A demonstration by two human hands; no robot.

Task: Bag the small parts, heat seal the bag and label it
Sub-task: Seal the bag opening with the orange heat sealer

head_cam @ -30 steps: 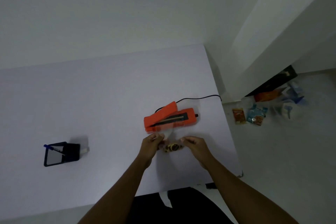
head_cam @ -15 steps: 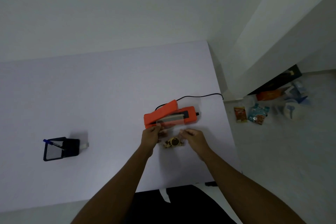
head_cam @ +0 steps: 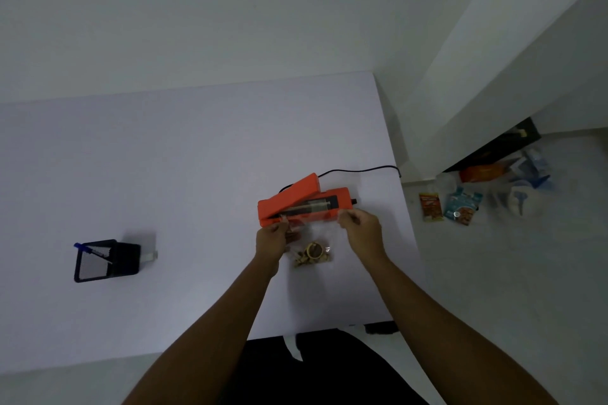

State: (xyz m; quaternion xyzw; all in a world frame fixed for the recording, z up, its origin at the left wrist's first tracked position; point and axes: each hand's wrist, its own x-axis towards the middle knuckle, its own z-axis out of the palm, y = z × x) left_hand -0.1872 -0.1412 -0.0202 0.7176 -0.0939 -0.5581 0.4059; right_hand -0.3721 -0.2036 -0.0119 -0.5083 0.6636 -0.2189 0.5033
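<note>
Left hand point(head_cam: 273, 237) and right hand point(head_cam: 360, 227) each pinch a top corner of the clear bag point(head_cam: 312, 240), mouth stretched parallel to the open orange sealer point(head_cam: 304, 200) just beyond, parts point(head_cam: 312, 255) sagging toward the person

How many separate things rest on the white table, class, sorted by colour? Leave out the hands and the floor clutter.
Orange: 1, the heat sealer, lid raised
Black: 1, the mesh pen holder, holding a blue pen
Clear: 1, the plastic bag of small parts, its top pinched by both hands
Total: 3
</note>
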